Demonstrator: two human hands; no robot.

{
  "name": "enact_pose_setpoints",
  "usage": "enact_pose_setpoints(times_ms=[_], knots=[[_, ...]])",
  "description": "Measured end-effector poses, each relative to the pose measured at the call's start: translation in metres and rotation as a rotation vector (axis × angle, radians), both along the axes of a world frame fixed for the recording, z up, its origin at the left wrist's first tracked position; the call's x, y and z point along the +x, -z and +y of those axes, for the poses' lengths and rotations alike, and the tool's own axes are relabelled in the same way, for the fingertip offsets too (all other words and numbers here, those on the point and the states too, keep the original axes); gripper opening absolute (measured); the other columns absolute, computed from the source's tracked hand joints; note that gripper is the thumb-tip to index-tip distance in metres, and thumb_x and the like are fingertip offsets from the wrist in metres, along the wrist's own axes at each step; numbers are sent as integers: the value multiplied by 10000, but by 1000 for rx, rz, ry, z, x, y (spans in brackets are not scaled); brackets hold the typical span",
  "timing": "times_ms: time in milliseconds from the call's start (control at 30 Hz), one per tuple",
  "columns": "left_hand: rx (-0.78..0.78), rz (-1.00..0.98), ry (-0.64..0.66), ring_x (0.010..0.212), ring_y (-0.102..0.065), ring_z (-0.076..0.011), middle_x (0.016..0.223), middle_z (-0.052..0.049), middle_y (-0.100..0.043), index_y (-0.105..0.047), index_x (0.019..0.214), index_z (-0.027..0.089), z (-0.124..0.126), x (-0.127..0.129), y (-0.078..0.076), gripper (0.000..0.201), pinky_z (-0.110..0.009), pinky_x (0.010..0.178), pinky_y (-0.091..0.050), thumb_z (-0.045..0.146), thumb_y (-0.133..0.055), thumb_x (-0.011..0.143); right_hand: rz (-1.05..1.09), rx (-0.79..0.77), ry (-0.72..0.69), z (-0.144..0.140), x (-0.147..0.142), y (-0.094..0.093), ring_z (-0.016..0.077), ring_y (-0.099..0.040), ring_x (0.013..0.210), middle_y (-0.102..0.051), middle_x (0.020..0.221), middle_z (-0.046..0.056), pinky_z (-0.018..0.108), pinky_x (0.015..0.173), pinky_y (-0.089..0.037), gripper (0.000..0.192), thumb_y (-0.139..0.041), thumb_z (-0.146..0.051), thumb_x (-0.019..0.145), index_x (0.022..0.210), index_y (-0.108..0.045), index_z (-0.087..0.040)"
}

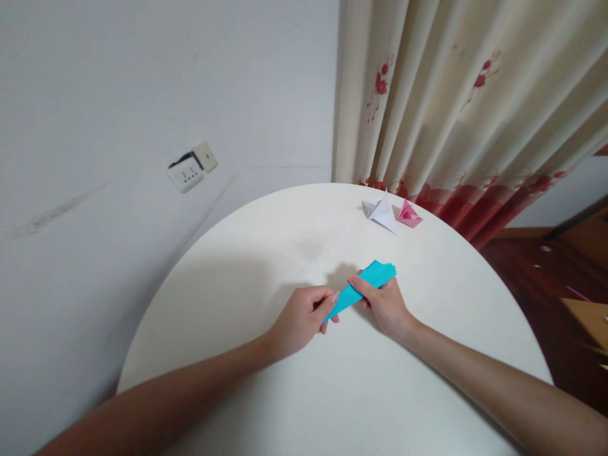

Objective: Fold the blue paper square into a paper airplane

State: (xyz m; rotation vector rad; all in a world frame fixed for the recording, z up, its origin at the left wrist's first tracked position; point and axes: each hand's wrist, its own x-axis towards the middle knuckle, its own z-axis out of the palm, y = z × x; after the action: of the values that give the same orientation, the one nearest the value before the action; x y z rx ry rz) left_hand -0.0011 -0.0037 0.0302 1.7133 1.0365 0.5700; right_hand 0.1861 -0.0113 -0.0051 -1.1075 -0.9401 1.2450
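Over the middle of the round white bench (332, 392) I see both hands pinching one folded, narrow strip of turquoise paper (365, 286). Left hand (301, 320) is closed on the strip's lower, pointed end, thumb on top, fingers curled under. Right hand (384, 304) is closed on the middle of the same strip, thumb pressed along the upper face, fingers behind. Strip runs diagonally, low end toward the left hand, wider blunt end sticking out past the right hand toward the far side of the bench. I can't tell if the paper touches the bench or is held just above it; a shadow lies under it. Both forearms bare, coming in from the bottom corners.

Far edge of the bench: small white folded paper figure (381, 212) with a pointed tip, and just beside it on the right a small pink folded paper figure (408, 215); whether they touch I can't tell. Both well apart from the hands.

Behind: cream curtain with red flower print (465, 107), grey wall with a white wall socket (186, 174), dark wooden floor (536, 266) at right.
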Motion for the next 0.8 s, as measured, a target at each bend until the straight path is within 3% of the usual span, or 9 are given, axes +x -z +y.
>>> enact_pose_setpoints(times_ms=[300, 533, 800], knots=[[23, -62, 0, 494, -528, -94, 570, 10, -606, -655, 725, 159, -3, -1, 0, 377, -195, 500, -400, 401, -498, 968, -65, 79, -176, -5, 3, -3, 118, -429, 542, -547, 599, -24, 274, 513, -298, 356, -783, -515, 789, 721, -673, -183], [25, -73, 8, 515, -560, -98, 617, -4, -642, -649, 729, 157, -4, -1, 2, 368, -198, 513, -412, 394, -499, 967, -124, 81, -204, -5, 6, 3, 110, -414, 502, -498, 513, -41, 279, 512, -283, 412, -738, -470, 856, 601, -574, -189], [-85, -148, 23, 636, -649, -141, 692, -34, -691, -682, 762, 147, -4, 3, 7, 352, -219, 588, -472, 444, -587, 923, -125, 77, -215, -7, 2, 1, 113, -442, 493, -528, 525, -29, 273, 484, -306, 441, -788, -484, 798, 563, -558, -190]])
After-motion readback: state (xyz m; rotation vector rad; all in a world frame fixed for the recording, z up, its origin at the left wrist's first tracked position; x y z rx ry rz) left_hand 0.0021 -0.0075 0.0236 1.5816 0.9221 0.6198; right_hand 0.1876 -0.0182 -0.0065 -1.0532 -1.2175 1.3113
